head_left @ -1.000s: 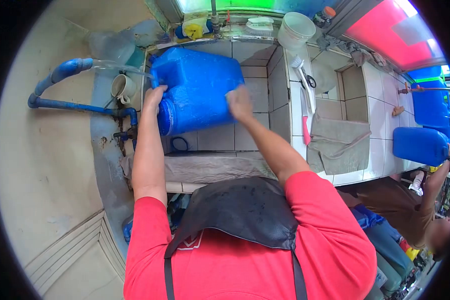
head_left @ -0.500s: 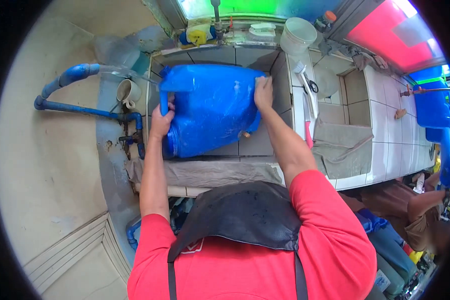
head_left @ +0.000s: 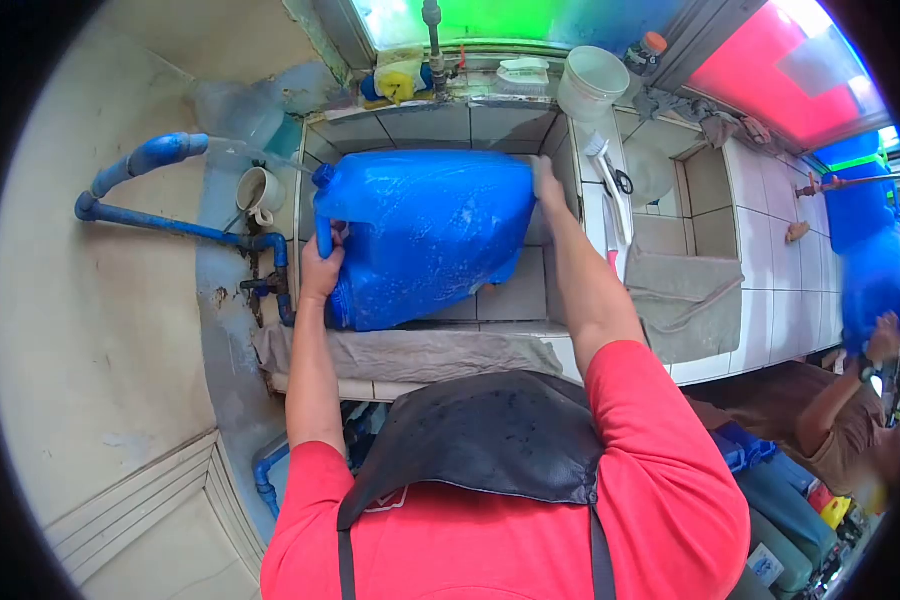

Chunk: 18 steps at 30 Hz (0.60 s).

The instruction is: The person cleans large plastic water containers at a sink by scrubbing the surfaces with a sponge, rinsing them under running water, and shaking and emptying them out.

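Note:
A large blue water jug [head_left: 435,240] lies on its side in the tiled sink [head_left: 515,290], its wet surface flecked with droplets or suds. My left hand [head_left: 322,270] is wrapped round its handle at the left end, beside the blue caps. At the opposite end, my right hand [head_left: 547,186] grips the jug's base edge; some of its fingers are hidden behind it. Water runs from the blue pipe spout [head_left: 175,148] towards the jug's upper left corner.
A mug [head_left: 259,193] stands left of the sink. To the right are a white-handled brush [head_left: 606,165], black scissors [head_left: 624,183] and a grey cloth [head_left: 685,300]. A white bucket [head_left: 592,82] sits behind. A co-worker's hand [head_left: 883,338] touches another blue container [head_left: 870,280].
The jug has turned a little between my hands and sits slightly lower in view. My right hand has shifted round its end. At right, the co-worker's hand and blue container have moved.

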{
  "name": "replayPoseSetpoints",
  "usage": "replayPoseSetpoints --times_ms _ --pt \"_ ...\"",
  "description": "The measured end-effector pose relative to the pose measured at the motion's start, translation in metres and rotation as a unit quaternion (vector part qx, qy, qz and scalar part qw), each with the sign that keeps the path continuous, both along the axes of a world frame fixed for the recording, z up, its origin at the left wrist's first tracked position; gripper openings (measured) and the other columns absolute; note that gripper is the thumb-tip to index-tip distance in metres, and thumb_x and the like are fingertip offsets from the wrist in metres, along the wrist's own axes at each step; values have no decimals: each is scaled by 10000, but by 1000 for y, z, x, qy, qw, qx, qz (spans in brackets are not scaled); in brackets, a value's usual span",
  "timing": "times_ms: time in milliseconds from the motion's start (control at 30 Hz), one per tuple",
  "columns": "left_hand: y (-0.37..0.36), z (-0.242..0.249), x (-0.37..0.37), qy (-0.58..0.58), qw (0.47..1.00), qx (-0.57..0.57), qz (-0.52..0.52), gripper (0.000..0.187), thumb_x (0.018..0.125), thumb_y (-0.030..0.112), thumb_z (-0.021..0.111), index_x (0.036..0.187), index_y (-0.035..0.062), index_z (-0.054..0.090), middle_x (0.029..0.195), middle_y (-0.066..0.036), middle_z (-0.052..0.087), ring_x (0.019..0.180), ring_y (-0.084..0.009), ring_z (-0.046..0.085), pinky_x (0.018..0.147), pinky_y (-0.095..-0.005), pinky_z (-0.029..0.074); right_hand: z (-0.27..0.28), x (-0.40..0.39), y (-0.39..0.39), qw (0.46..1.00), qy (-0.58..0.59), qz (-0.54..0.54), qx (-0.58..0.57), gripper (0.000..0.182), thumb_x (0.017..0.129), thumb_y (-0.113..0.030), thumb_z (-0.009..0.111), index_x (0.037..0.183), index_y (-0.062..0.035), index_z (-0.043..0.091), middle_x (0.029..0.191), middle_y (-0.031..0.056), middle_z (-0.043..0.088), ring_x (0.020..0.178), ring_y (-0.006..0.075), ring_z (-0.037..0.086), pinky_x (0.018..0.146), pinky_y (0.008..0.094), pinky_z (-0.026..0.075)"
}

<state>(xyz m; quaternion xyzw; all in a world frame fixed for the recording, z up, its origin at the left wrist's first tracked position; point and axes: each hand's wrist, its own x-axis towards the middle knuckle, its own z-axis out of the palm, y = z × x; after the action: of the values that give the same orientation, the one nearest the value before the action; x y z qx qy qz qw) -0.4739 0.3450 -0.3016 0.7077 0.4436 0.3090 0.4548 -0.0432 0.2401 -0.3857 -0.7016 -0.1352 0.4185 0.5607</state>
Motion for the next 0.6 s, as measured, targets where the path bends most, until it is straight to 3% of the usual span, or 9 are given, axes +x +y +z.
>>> replayPoseSetpoints --times_ms 67,133,267,333,367,433,533,567,600 --pt "-2 -12 4 4 1000 6 13 112 793 -19 596 887 43 590 854 -34 609 814 -146 574 781 -310 475 9 -36 -39 949 308 -64 5 753 970 -685 349 1431 -109 502 1430 111 545 1307 308 500 1082 530 376" --pt "5 -17 13 7 999 23 31 120 793 -21 598 893 44 590 852 -33 611 811 -145 573 779 -311 476 -60 -58 -63 925 370 -68 49 771 947 -724 358 1383 -116 544 1402 117 564 1293 321 505 1098 567 353" --pt "10 -3 20 9 999 38 -11 101 805 -2 606 900 29 596 842 -40 619 805 -141 578 771 -312 480 -12 -74 -84 957 261 -20 -122 747 962 -699 363 1369 -102 552 1405 120 562 1278 322 517 1083 539 369" --pt "14 13 40 -32 998 3 -49 116 824 33 617 937 6 614 825 -69 628 803 -139 584 761 -327 484 -22 -50 -57 901 372 -177 140 678 996 -610 406 1394 -76 533 1359 109 589 1207 300 554 1015 466 413" --pt "13 34 50 18 998 19 -57 140 827 51 621 961 11 626 837 -85 641 800 -161 606 759 -330 487 -17 -38 -45 904 372 -164 135 678 996 -610 406 1394 -76 533 1359 109 589 1207 300 554 1015 466 413" --pt "11 84 68 98 991 61 -75 196 827 91 636 1012 27 651 889 -121 674 822 -235 652 770 -350 503 13 -20 -27 996 37 -69 52 644 1022 -539 423 1423 -42 507 1328 99 593 1156 245 560 970 385 424" --pt "19 107 102 117 955 241 -129 221 842 97 639 1054 61 688 1017 -143 700 957 -279 688 844 -387 525 85 -52 -3 995 -41 73 58 609 1033 -483 442 1413 -13 517 1307 97 593 1135 202 549 966 338 426" --pt "24 103 110 113 957 239 -118 221 842 97 639 1054 61 688 1017 -143 700 957 -279 688 844 -387 525 75 -62 12 966 -152 123 170 598 1025 -486 463 1376 -11 556 1325 84 581 1179 179 531 1004 333 418" --pt "30 96 117 159 929 299 -152 219 829 111 648 1038 63 693 1038 -142 701 967 -320 671 843 -410 525 102 -81 14 958 -50 87 268 558 1010 -466 513 1351 -30 579 1320 95 592 1219 211 535 1040 327 406"
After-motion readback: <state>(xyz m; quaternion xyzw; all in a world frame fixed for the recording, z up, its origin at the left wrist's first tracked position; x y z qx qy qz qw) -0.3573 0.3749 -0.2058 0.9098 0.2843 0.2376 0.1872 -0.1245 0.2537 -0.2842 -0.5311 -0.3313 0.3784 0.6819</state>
